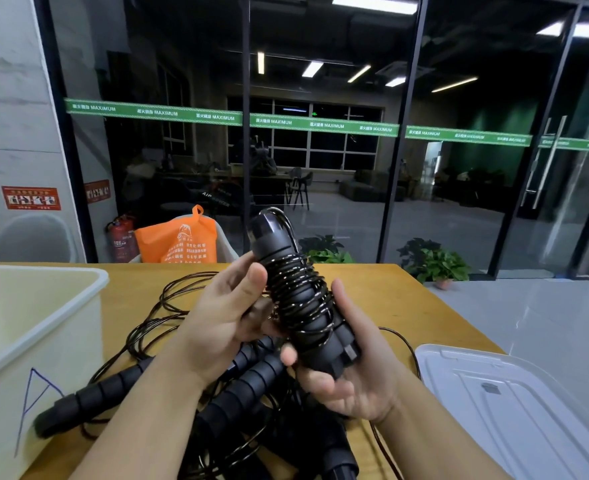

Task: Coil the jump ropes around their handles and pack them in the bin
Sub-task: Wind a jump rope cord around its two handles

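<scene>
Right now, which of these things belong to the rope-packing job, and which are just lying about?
Part of the job:
coiled rope bundle, held by left hand and right hand
loose ropes
bin

Just lying about:
lid
orange bag
fire extinguisher
potted plant

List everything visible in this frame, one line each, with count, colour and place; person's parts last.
coiled jump rope: one, black, held up over the table
loose jump ropes: several, black, tangled on the table
bin: one, cream, table left
lid: one, translucent white, table right
table: one, wooden yellow
bag: one, orange, behind the table
fire extinguisher: one, red, on the floor behind
plants: green, by the glass wall
left hand: grips the coiled handles
right hand: cradles their lower end
</scene>
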`<state>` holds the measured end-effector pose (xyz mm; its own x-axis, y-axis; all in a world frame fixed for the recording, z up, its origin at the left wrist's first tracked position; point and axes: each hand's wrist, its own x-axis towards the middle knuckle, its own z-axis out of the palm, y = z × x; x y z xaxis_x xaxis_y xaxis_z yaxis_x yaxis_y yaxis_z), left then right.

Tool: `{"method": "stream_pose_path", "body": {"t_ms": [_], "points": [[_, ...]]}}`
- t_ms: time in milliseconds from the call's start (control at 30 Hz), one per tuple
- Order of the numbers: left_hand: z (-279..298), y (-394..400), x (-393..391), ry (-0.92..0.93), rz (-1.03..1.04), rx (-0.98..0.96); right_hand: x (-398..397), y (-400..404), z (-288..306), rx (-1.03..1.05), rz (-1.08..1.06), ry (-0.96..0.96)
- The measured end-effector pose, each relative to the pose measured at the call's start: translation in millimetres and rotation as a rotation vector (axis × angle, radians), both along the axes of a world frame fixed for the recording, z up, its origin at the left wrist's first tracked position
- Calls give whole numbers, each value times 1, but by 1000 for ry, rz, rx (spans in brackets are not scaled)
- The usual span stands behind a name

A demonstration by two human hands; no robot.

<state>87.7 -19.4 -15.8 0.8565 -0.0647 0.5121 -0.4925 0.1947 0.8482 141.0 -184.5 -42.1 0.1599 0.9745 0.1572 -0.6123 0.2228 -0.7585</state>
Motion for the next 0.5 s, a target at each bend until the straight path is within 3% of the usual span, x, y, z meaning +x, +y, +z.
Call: {"method": "stream_pose_path", "body": {"t_ms": [133, 233, 333, 500], "points": [[7, -2, -1, 47, 131, -60, -8, 2, 17, -308, -566, -287], [12, -13, -2, 81, 385, 8, -8, 2, 19, -393, -896, -664], [10, -21, 1, 117, 555, 2, -12, 2, 18, -441, -1040, -943], [1, -28, 4, 66, 757, 184, -15, 4, 15, -454, -1168, -993]]}}
